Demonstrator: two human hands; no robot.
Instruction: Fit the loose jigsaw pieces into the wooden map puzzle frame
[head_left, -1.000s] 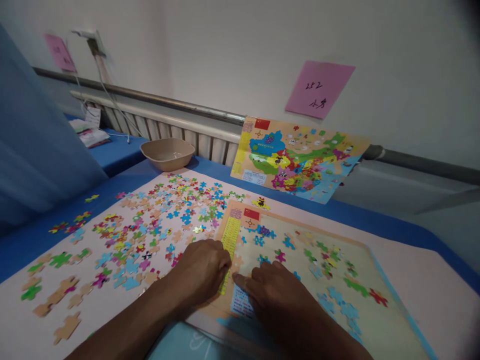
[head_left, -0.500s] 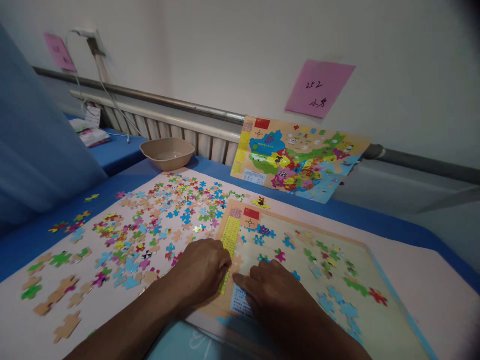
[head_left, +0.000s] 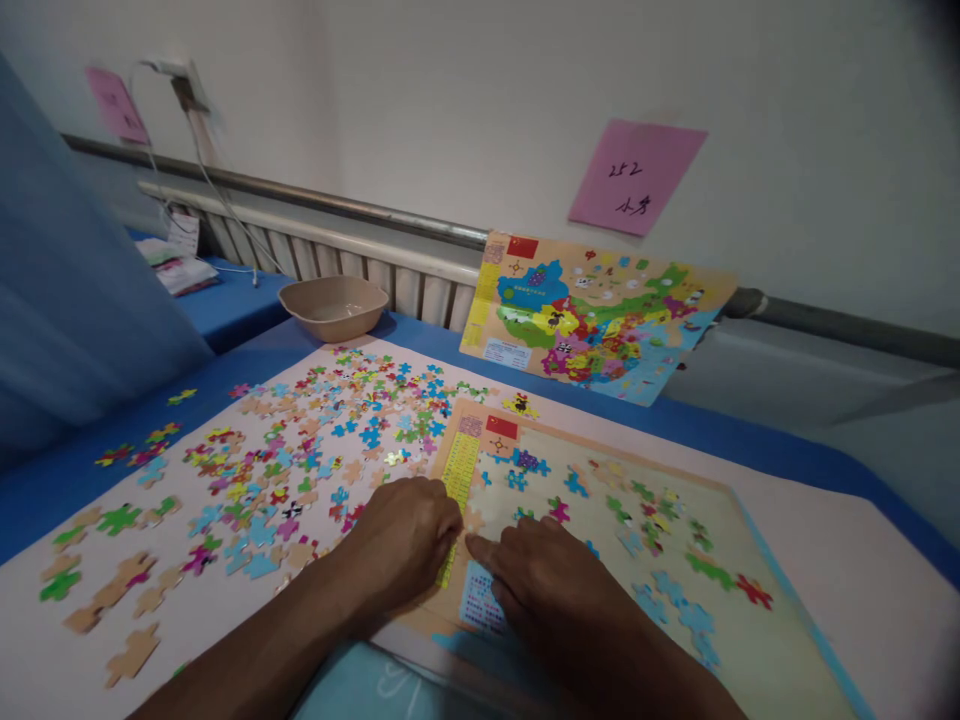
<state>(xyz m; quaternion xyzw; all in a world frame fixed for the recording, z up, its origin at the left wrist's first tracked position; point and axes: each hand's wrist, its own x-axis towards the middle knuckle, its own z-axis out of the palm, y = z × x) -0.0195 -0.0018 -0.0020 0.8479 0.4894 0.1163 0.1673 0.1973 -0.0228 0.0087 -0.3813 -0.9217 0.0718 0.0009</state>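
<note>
My left hand (head_left: pixel 409 530) is closed and curled over the left border of the puzzle board (head_left: pixel 712 480), beside its printed yellow strip (head_left: pixel 463 465). Its fingertips are hidden, so I cannot tell what they hold. Close by on the right, my right hand (head_left: pixel 544 575) has its index finger pointed at the border and the other fingers curled under. The index tip meets the board just below a tan puzzle piece (head_left: pixel 474 520). A block of printed text (head_left: pixel 480 602) shows under this hand. Blue puzzle pieces (head_left: pixel 528 460) lie on the board's upper left.
Many loose puzzle pieces (head_left: pixel 255 490) cover the pale sheet (head_left: pixel 67 660) on the left. A beige basin (head_left: pixel 337 308) stands behind them. A colourful map sheet (head_left: pixel 592 320) leans against the rail (head_left: pixel 862 325). A blue curtain (head_left: pixel 82 280) hangs at the left.
The view has shifted very slightly. My right index finger has moved up a little along the border. My left hand stays in place.
</note>
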